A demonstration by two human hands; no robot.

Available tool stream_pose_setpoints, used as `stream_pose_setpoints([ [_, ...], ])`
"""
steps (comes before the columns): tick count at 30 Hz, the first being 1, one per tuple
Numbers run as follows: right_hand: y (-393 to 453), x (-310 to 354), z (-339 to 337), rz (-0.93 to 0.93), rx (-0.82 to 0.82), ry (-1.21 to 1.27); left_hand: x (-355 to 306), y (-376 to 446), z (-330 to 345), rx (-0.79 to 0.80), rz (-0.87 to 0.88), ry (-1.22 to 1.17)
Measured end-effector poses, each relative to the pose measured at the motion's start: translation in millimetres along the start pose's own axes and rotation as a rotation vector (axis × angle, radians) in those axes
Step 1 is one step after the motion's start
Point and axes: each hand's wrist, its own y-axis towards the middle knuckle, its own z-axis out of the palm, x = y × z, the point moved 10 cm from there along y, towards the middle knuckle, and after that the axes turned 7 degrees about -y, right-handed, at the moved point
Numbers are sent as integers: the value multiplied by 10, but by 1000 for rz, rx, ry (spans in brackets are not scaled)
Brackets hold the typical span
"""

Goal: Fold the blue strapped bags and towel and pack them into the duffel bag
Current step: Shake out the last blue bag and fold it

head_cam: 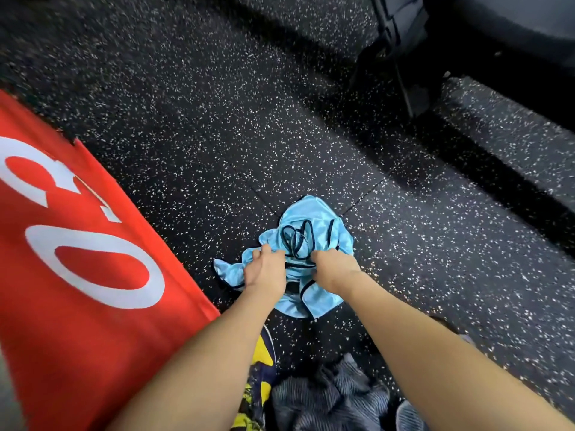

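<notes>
A crumpled light blue bag (314,209) with dark straps (295,236) lies on the speckled black floor at the centre. My left hand (264,270) grips its left side, fingers curled into the fabric. My right hand (334,265) grips its right side near the straps, fingertips hidden in the cloth. A large red towel (81,262) with white letters spreads on the floor to the left. A dark bag (401,29), possibly the duffel, sits at the top right, mostly in shadow.
Grey striped fabric (329,396) and a yellow-and-navy shoe (259,368) sit at the bottom edge. A raised speckled step (513,144) runs along the right. A dark seat or bench (513,26) fills the top right corner.
</notes>
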Motion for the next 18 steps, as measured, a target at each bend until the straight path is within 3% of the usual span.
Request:
stream_pose_setpoints([
  [8, -451, -172, -560, 23, -106, 56, -150, -391, -685, -106, 63, -91],
  [18, -1819, -156, -2246, 42, -438, 145, -588, -1384, -2555, -437, 206, -331],
])
